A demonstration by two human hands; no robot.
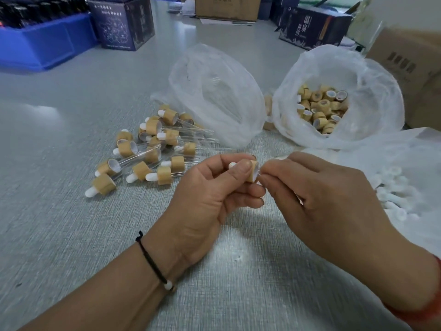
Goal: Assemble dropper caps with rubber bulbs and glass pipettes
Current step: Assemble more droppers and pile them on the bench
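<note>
while pinched by left hand (210, 187), bamboo cap (251, 172), right hand (317, 197) fingertips together at its mouth

My right hand (317, 201) covers whatever its fingertips pinch at the cap's (251, 172) open end; a pipette, maybe, can't tell. My left hand (214, 187) thumb hides most of the cap's side, only the bulb tip (232, 165) pokes out. Bulbs in the right bag (396, 194) are a blurred white mass, uncountable. Middle bag (214, 91) contents too faint thru the plastic. Blue bin (45, 41) and cardboard box (410, 68) cut off by frame edges. Box (312, 27) print too small to read.
</note>
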